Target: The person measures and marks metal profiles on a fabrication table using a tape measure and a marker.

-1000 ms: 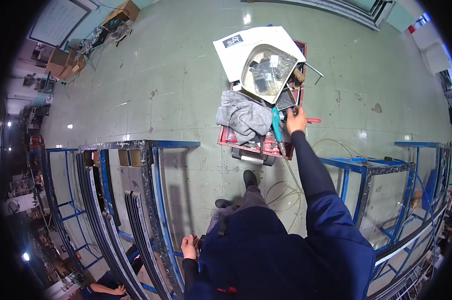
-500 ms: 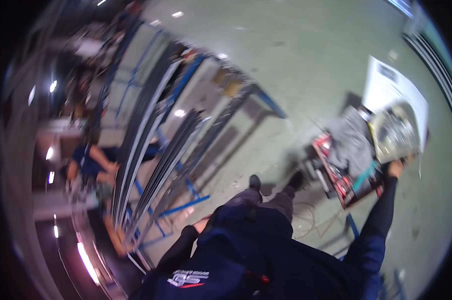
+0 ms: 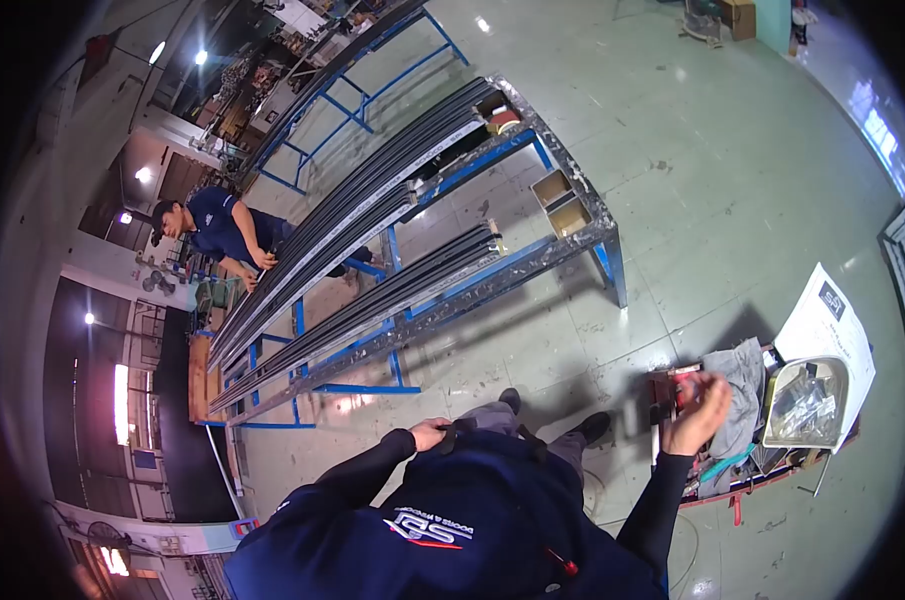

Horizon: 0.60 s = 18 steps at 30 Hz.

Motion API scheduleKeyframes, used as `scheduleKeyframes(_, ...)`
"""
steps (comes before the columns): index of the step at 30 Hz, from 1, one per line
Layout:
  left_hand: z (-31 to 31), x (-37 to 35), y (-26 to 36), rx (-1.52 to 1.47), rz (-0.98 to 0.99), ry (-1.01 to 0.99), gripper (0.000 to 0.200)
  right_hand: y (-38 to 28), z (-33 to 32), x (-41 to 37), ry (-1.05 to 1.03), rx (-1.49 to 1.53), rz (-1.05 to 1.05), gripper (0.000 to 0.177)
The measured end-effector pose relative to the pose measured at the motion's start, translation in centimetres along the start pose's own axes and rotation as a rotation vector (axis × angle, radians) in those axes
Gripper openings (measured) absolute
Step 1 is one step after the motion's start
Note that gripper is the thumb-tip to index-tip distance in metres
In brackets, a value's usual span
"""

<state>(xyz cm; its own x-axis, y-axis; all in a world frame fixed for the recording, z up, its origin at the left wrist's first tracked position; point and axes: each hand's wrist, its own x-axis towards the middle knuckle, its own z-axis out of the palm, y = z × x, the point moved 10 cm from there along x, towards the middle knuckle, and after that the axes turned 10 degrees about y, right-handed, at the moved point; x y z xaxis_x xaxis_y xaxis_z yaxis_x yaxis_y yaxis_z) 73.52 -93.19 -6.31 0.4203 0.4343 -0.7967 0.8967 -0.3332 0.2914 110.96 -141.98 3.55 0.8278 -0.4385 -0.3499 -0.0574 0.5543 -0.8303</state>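
My right hand (image 3: 699, 416) is raised over the left end of the red tool tray (image 3: 677, 385). Its fingers are loosely spread and slightly blurred, with nothing visible in them. Beside it a grey cloth (image 3: 740, 385) lies draped over the tray. A clear-lidded plastic box (image 3: 807, 405) with small bagged parts sits to the right, on white paper sheets (image 3: 822, 325). Below the cloth is a teal-handled tool (image 3: 724, 465). My left hand (image 3: 429, 434) is at my waist, fingers closed by a small dark piece that I cannot make out.
A blue-framed work table (image 3: 572, 200) holds long dark metal profiles (image 3: 347, 215). A co-worker (image 3: 217, 225) leans over their far side, hands on them. Another blue rack (image 3: 362, 110) stands behind. A cable (image 3: 687, 555) lies on the floor near my right arm.
My right hand has left the plastic box and moved left over the tray. My view has turned, bringing the table and co-worker more fully into sight. My left hand stays at my waist.
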Motion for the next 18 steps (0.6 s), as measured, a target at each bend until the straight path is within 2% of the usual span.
scheduleKeyframes(1, -0.3, 0.8, 0.5, -0.037, 0.005, 0.023, 0.043, -0.4, 3.0, -1.3, -0.070, 0.005, 0.048, 0.023)
scheduleKeyframes(3, -1.4, 2.3, 1.7, -0.053, 0.045, 0.104, 0.040, -1.5, 7.8, -2.6, -0.295, -0.048, 0.003, 0.024)
scheduleKeyframes(5, -2.7, 3.9, 3.0, -0.018, 0.114, 0.224, 0.037, -2.5, 10.9, -3.2, -0.377, 0.033, 0.013, 0.026)
scheduleKeyframes(6, -2.9, 5.1, 3.4, -0.103, 0.123, 0.283, 0.034, -3.1, 12.6, -3.6, -0.422, 0.071, 0.018, 0.027)
scheduleKeyframes(9, -2.3, 7.4, 5.2, -0.345, 0.098, 0.332, 0.033, -6.8, 20.0, -7.5, -0.648, 0.337, 0.127, 0.051)
scheduleKeyframes(11, -1.9, 9.2, 7.5, -0.370, 0.228, 0.332, 0.032, -9.6, 26.0, -11.1, -0.903, 0.477, 0.189, 0.065)
scheduleKeyframes(13, -1.3, 11.3, 10.5, -0.388, 0.347, 0.299, 0.031, -13.0, 31.3, -15.1, -1.105, 0.610, 0.273, 0.065)
scheduleKeyframes(15, -1.8, 12.3, 14.3, -0.447, 0.336, 0.243, 0.031, -16.5, 35.1, -18.4, -1.353, 0.687, 0.339, 0.062)
scheduleKeyframes(16, -2.7, 13.2, 16.6, -0.460, 0.406, 0.239, 0.032, -18.5, 37.7, -20.3, -1.539, 0.759, 0.378, 0.060)
scheduleKeyframes(18, -3.5, 13.8, 20.5, -0.536, 0.475, 0.155, 0.032, -21.2, 41.2, -23.0, -1.735, 0.840, 0.471, 0.054)
